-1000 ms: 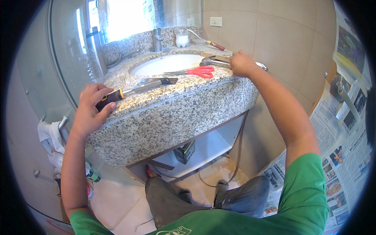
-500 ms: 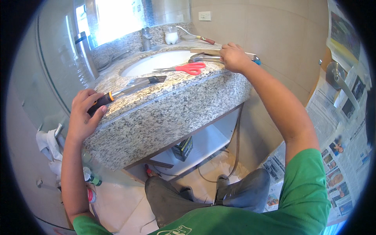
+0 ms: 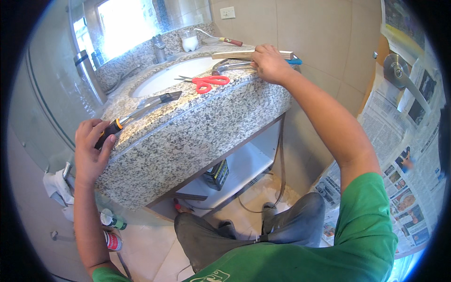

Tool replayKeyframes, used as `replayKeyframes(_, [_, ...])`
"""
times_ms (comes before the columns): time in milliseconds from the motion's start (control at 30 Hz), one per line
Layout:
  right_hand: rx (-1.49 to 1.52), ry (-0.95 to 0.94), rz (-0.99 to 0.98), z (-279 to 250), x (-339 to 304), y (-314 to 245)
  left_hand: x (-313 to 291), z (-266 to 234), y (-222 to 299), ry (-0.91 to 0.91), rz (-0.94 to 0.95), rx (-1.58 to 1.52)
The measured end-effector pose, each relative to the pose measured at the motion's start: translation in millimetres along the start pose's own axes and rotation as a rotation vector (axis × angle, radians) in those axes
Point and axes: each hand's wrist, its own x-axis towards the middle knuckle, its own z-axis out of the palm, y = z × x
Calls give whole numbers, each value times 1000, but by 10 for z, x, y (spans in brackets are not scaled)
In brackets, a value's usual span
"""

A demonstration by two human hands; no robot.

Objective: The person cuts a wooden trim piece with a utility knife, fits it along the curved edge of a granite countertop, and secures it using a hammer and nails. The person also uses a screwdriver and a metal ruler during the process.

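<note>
Since the earlier frame, little has been shifted: both hands are kept in the same spots, only the view has swung slightly. L hand is clenched round the black-and-orange handle of a scraper, whose flat blade is laid on the granite surface near the front-left edge. R hand is pressed down at the far right corner, its grip closed over a wooden strip and touching a metal wrench; which of the two is actually grasped cannot be told. Red-handled scissors are seen just beside the white basin, between the hands. A tap and a white cup are set at the back.
</note>
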Motion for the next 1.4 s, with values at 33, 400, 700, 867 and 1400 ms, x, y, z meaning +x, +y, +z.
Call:
replayKeyframes(33, [-6, 29, -14, 6, -22, 9, 4, 0, 43, 24, 44, 43])
replayKeyframes(400, [-19, 34, 19, -220, -241, 27, 851, 670, 1231, 18, 460, -121])
replayKeyframes(700, [58, 92, -49, -151, -380, 222, 1514, 1462, 1445, -331, 352, -203])
replayKeyframes(867, [152, -40, -34, -148, -213, 270, 1514, 1516, 1370, -226, 358, -286])
replayKeyframes(1400, [230, 185, -82, -93, -474, 251, 1741, 1510, 1287, -471, 17, -478])
